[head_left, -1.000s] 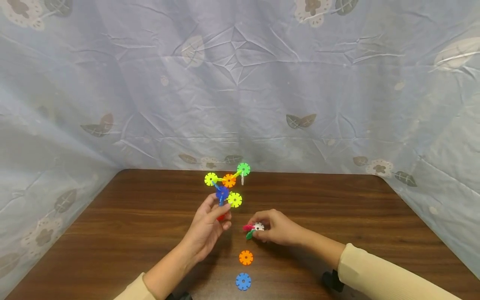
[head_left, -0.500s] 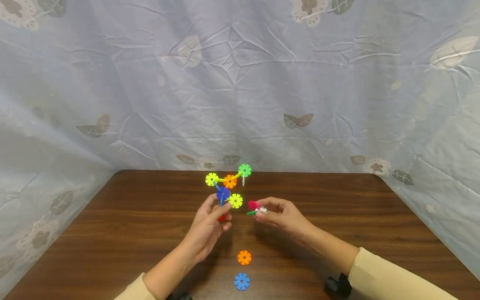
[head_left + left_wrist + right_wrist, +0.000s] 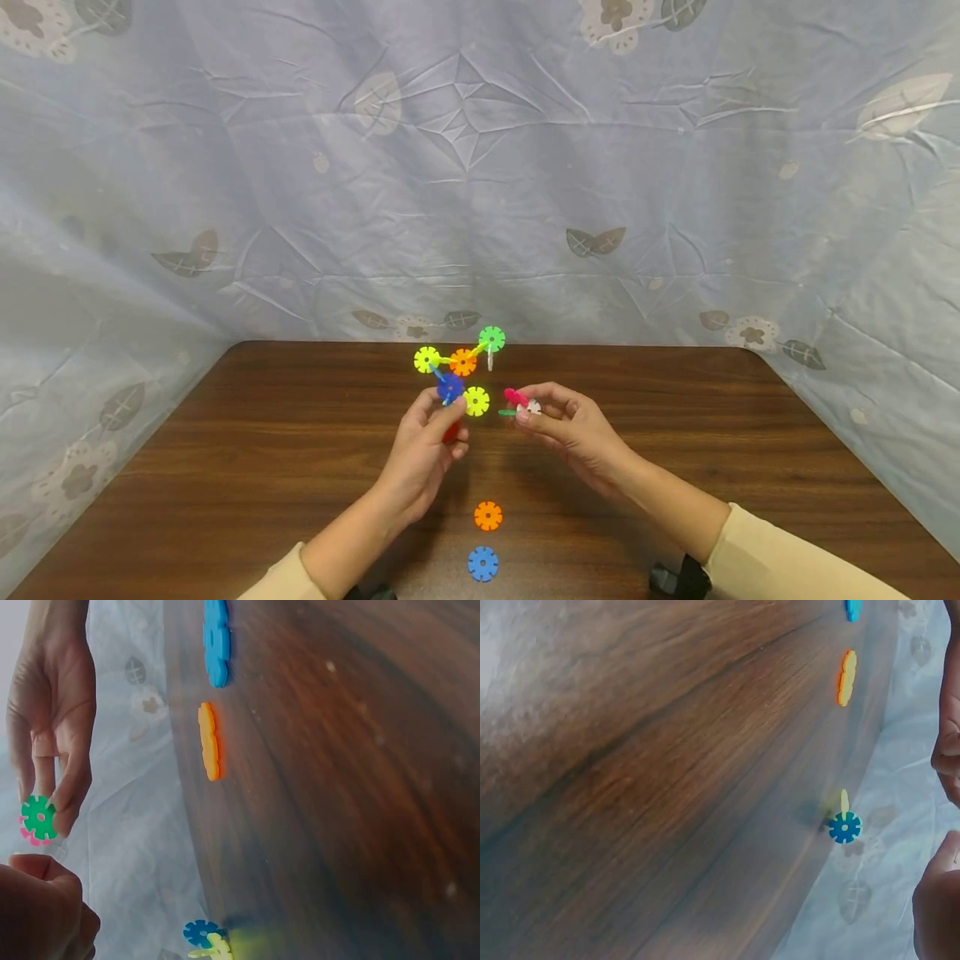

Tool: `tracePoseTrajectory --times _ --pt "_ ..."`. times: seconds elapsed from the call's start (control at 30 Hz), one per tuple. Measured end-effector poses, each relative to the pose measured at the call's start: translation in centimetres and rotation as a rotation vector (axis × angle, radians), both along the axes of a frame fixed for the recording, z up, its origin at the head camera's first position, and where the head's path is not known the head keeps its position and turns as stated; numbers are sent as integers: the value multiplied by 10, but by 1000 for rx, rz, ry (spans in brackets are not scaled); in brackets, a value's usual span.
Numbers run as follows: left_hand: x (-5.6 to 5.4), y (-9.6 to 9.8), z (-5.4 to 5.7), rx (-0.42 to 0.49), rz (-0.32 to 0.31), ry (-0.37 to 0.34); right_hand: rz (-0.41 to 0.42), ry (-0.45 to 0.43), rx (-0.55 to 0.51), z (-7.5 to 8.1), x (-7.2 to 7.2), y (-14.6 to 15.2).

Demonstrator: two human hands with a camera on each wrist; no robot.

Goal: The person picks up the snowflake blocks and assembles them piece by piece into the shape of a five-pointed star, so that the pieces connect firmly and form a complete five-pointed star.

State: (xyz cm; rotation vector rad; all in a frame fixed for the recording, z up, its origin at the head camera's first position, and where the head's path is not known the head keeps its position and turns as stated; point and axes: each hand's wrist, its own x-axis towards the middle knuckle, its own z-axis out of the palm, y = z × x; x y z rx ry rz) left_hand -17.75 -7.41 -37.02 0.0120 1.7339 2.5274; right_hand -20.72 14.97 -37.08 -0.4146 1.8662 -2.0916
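Note:
My left hand [image 3: 420, 454] grips a chain of slotted plastic discs by its red disc [image 3: 451, 432], mostly hidden by fingers. The chain rises through a dark blue disc [image 3: 450, 387], a yellow disc [image 3: 427, 360] and an orange disc [image 3: 462, 362] to a green disc [image 3: 492, 338]. Another yellow disc [image 3: 476, 402] juts out beside the thumb. My right hand [image 3: 585, 433] pinches a small cluster: a white disc [image 3: 533, 407], a pink disc [image 3: 516, 397] and a dark green disc [image 3: 39, 817]. A short gap separates cluster from chain.
On the brown wooden table [image 3: 262, 467] a loose orange disc [image 3: 488, 516] and a light blue disc [image 3: 483, 564] lie flat near the front. A patterned grey curtain [image 3: 480, 208] surrounds the table. A blue disc [image 3: 845, 827] with a yellow piece shows in both wrist views.
My right hand has lifted the white, pink and green cluster and moved it away from me, level with the lower yellow disc. My left hand and its chain have shifted only slightly right.

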Motion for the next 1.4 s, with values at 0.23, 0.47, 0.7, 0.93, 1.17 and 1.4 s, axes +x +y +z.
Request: tracePoseTrajectory --times 0.23,0.47,0.7,0.93,1.17,1.4 --pt "1 4 0 -19 13 -8 -38 50 12 3 5 -6" --pt "3 5 -1 -45 11 -7 -64 60 5 5 8 -14" --pt "2 7 -2 -39 19 16 -99 37 29 5 11 -19" --pt "2 9 -1 -28 58 22 -84 21 30 6 13 -19" --pt "1 9 0 5 89 23 -57 11 18 5 13 -19" --pt "0 7 -2 -10 94 19 -45 -16 2 4 15 -21"
